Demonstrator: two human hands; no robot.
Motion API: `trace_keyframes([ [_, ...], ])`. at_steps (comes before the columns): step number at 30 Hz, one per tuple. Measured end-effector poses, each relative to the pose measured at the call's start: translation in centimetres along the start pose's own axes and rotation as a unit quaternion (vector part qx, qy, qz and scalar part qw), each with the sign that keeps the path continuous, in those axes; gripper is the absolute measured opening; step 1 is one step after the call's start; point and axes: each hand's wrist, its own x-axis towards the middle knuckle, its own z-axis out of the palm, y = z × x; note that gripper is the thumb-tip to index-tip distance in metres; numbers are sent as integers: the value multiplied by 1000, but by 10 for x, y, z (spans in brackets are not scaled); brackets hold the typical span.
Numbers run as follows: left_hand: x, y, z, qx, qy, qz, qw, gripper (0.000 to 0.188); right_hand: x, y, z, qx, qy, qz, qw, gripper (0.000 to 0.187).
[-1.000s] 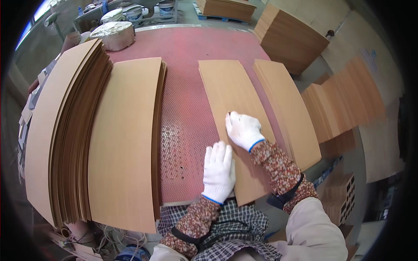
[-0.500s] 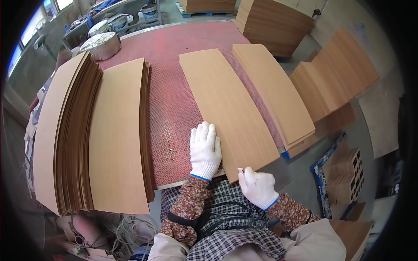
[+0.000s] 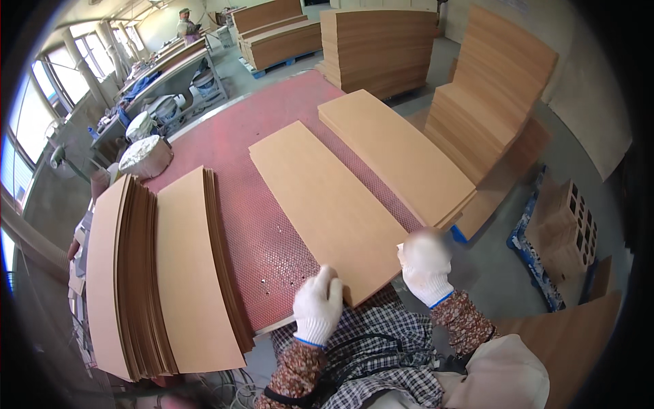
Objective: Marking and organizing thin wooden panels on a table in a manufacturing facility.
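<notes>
A long tan wooden board (image 3: 327, 204) lies on the red, mesh-patterned tabletop (image 3: 252, 225), its near end at the table's front edge. Against the board's left edge near that end, my left hand (image 3: 319, 310), in a white knit glove, has its fingers curled round the edge. My right hand (image 3: 428, 269), gloved too, is closed by the near right corner, partly smeared by motion. A small pale piece (image 3: 400, 251) pokes out of its fingers; its kind is unclear. To the right lies a low stack of similar boards (image 3: 395, 153).
Two board stacks (image 3: 105, 273) (image 3: 194, 273) stand on the table's left side. A foil-covered round tub (image 3: 146, 157) sits at the far left. Taller board piles (image 3: 378, 51) (image 3: 487, 95) rise beyond and right. A blue pallet (image 3: 535, 252) is low right. Another person (image 3: 187, 27) stands far back.
My view has tilted up and shifted. The left hand went from lying flat to curled at the board's edge. My right hand moved from the near end to the board's right corner.
</notes>
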Motion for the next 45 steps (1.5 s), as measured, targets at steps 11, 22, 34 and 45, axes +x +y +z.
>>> trace_keyframes([
  [11,-6,7,-20,-107,-68,-108,986,33,24,1,4,-11,-5,31,999,34],
  [22,6,9,-45,-318,-16,-211,924,29,35,-13,-11,100,-107,127,981,38],
  [34,-19,21,-134,-402,103,-163,895,37,47,-82,-42,375,-219,45,900,37],
  [45,-78,-56,-222,-258,209,-192,924,35,58,-200,-11,503,-220,-138,825,36],
])
